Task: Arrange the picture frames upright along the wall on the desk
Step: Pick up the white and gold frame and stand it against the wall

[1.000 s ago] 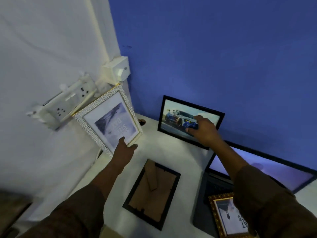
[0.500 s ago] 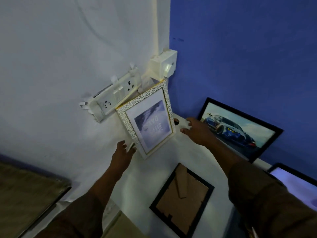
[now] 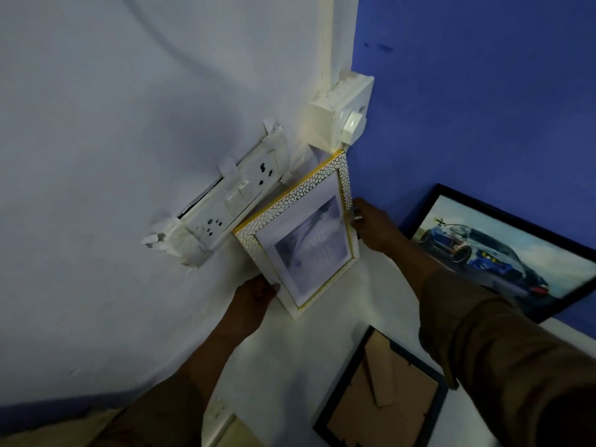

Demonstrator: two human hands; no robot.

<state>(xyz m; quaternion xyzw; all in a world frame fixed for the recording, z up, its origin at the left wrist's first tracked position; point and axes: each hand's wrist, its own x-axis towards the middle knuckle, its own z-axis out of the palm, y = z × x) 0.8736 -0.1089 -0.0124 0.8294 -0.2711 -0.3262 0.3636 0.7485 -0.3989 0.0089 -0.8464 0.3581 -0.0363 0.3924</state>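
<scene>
Right now the white pebbled frame (image 3: 303, 233) stands on its lower corner in the angle where the white wall (image 3: 113, 140) meets the blue wall (image 3: 483, 91), its long axis running up and to the right, tilted rather than plumb. Its top corner sits just beside the switch box (image 3: 342, 114), and its back edge overlaps the socket strip (image 3: 232, 208). The left hand (image 3: 254, 298) is closed on the frame's lower left edge, fingers curled around it from beneath. The right hand (image 3: 371, 221) is at the upper right edge, fingertips touching the rim, though whether it grips or only steadies cannot be told. The frame lies between the hands, ahead of the person, and each hand is on it, so neither needs to reach. The coming move seems to turn on that tilt: the bottom edge likely has to come down flat on the desk (image 3: 322, 350) before the frame can lean back. The car picture (image 3: 496, 253) already stands against the blue wall to the right, and a black frame (image 3: 380, 395) lies face down near the person.
</scene>
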